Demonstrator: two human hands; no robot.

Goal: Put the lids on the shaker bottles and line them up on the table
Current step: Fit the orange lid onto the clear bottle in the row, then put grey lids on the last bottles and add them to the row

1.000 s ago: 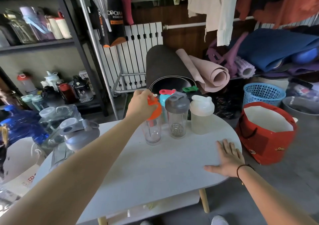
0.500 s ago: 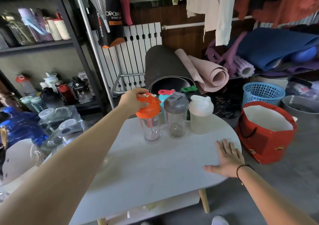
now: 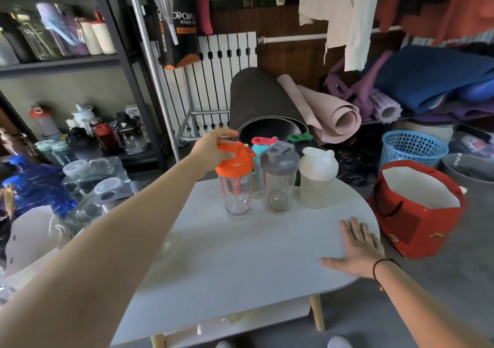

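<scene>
Left hand (image 3: 213,150) on the orange lid (image 3: 234,160)
Its fingers loosely grip the lid atop the clear shaker bottle (image 3: 237,192); right hand (image 3: 357,248) lies spread flat on the counter (image 3: 227,262).

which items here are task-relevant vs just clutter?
Job: orange lid under left hand, its clear bottle, grey-lidded bottle, white-lidded bottle, teal bottle behind, table.

Clutter: red bag, blue basket, rolled mats, shelf bottles.

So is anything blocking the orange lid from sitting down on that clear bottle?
Nothing visible does. The orange lid already sits on the clear bottle, with the left hand touching its top; whether it is fully seated cannot be told.
</scene>
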